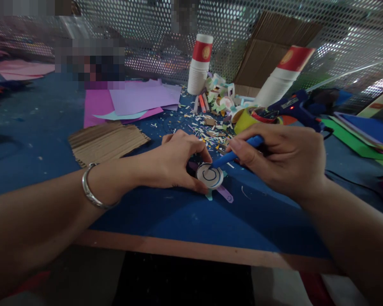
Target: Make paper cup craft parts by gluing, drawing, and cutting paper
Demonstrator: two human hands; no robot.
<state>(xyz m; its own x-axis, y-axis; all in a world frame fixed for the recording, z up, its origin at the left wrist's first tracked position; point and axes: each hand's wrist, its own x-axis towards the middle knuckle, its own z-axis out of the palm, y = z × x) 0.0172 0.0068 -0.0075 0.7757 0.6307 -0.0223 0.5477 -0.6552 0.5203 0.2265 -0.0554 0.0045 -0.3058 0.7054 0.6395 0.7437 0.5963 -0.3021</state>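
A small round white piece (pixel 214 180) with dark curved lines on its face sits near the table's front; it may be a paper cup's base, but its lower part is hidden. My left hand (pixel 178 159) grips it between thumb and fingers. In my right hand (pixel 277 157) is a blue marker (pixel 225 159), slanted down to the left, its tip at the upper edge of the drawn face. Beneath the round piece, a purple paper strip (pixel 226 194) with a small drawing sticks out, and a bit of teal paper (pixel 209 195) shows.
Corrugated cardboard (pixel 110 142) and purple paper sheets (pixel 140 97) lie to the left. Paper scraps (pixel 207 134) are scattered behind my hands. Stacked paper cups (pixel 200 63), a leaning cup stack (pixel 281 78), yellow tape (pixel 244 121) and a blue glue gun (pixel 293 104) stand farther back.
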